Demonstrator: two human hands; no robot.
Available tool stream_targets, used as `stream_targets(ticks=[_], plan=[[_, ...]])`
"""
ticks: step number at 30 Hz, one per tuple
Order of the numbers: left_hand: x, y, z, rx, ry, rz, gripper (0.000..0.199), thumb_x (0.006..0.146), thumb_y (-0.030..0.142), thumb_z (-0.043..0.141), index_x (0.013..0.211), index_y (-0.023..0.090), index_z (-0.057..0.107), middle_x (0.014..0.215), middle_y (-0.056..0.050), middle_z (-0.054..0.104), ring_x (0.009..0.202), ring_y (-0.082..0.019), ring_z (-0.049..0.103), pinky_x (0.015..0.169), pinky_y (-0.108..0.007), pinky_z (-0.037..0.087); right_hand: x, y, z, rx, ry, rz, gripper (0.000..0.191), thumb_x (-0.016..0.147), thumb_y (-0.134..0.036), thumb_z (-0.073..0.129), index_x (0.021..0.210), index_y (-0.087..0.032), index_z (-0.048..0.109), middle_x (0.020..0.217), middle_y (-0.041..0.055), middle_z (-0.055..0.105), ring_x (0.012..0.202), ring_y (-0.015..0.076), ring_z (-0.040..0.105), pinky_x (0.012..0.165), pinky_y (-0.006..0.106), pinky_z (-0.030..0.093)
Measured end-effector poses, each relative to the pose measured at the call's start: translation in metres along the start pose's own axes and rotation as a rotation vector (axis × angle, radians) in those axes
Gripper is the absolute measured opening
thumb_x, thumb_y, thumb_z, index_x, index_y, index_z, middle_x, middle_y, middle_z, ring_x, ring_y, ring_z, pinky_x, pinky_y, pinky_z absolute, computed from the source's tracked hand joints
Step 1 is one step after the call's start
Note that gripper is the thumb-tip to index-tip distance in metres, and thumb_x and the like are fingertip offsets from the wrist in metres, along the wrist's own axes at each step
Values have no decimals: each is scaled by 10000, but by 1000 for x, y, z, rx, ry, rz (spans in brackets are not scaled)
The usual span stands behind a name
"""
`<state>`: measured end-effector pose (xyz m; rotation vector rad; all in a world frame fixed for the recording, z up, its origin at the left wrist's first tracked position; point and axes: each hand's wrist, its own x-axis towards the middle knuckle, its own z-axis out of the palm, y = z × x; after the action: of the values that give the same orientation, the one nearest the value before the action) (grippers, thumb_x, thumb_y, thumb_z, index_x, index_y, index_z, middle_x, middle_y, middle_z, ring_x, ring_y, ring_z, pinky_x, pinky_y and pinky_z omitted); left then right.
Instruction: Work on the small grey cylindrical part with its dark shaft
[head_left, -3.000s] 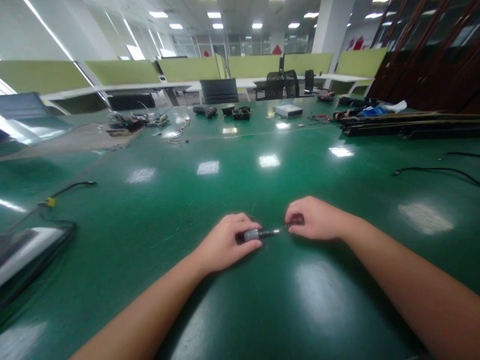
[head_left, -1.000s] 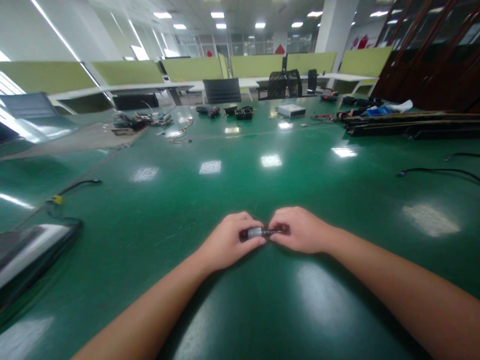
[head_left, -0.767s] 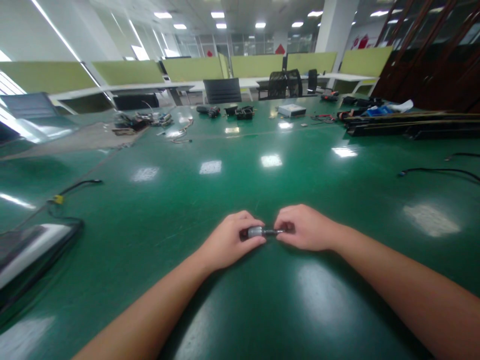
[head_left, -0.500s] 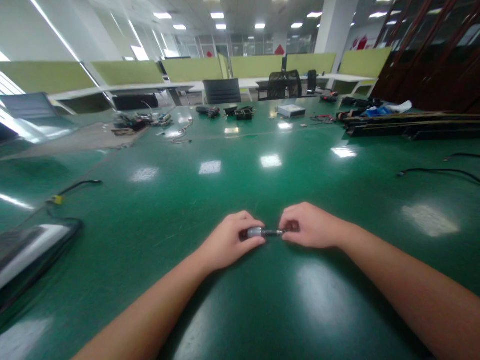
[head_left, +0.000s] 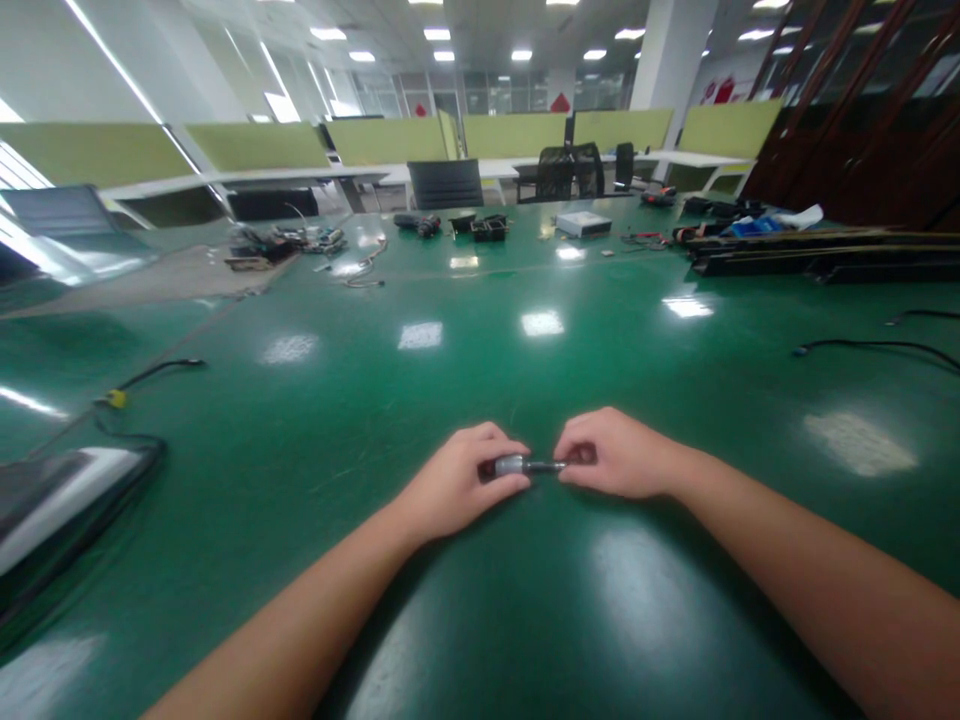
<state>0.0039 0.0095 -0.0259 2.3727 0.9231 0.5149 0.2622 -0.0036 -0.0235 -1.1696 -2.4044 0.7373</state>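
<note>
Just above the green tabletop, a small screwdriver [head_left: 511, 465] lies level between my two hands, with a grey translucent handle and a thin dark shaft pointing right. My left hand [head_left: 469, 475] is closed around the handle, thumb below and fingers above, so its left end is partly hidden. At the far end of the shaft, my right hand [head_left: 611, 455] pinches the tip between thumb and fingers. Those fingers cover the tip, and I cannot make out whether a separate small piece is there.
The green table [head_left: 480, 390] stretches far ahead. On the left are a grey and black device [head_left: 67, 490] and a cable [head_left: 157, 372]. Black strips [head_left: 817, 250] and a dark cable [head_left: 870, 342] lie on the right. Farther back stand a silver box [head_left: 583, 222] and black parts [head_left: 487, 228].
My right hand has shifted very slightly left along the shaft. The left hand and the screwdriver have stayed in place.
</note>
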Motion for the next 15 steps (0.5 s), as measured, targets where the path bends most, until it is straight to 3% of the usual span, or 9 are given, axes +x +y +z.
stream_targets(ticks=[8, 11, 15], plan=[[8, 6, 2, -27, -55, 30, 320, 914, 345, 683, 1223, 268, 708, 1029, -45, 640, 965, -201, 612, 859, -314, 491, 13, -8, 25, -64, 123, -77, 94, 858, -270, 694, 864, -197, 753, 810, 20, 686, 759, 145, 598, 692, 258, 408], [9, 8, 2, -29, -70, 36, 326, 973, 353, 599, 1282, 278, 675, 1046, -48, 638, 972, -193, 611, 880, -316, 487, 13, -5, 27, -65, 139, -78, 108, 874, -263, 675, 891, -198, 759, 832, 27, 697, 771, 147, 606, 695, 258, 412], [8, 5, 3, -4, -42, 23, 278, 989, 354, 569, 1206, 253, 711, 1014, -49, 649, 927, -183, 618, 836, -294, 487, 12, -5, 26, -68, 141, -91, 109, 866, -248, 674, 900, -188, 758, 835, 34, 700, 778, 152, 608, 711, 262, 427]])
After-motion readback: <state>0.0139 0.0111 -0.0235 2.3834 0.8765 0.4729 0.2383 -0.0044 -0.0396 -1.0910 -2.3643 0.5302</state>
